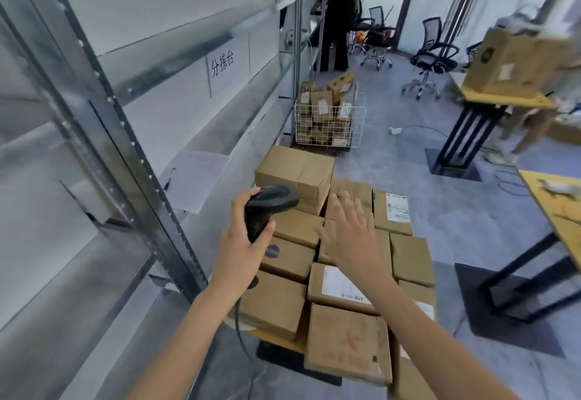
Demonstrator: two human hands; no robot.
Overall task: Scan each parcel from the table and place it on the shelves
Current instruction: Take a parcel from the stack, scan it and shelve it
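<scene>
Beyond table (276,341), wire basket (330,126) holds parcels (322,107).

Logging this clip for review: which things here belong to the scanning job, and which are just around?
Job: barcode scanner gripped by left hand; parcels on the table; open right hand; shelves.
Around: wire basket of boxes; office chairs; paper sign.

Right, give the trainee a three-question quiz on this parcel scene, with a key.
1. True or false: the left hand grips the scanner.
2. The right hand is: A) gripping a parcel B) open over the parcels C) on the shelf.
3. What holds the parcels by the rack further back?

Key: 1 true; 2 B; 3 a wire basket.
</scene>
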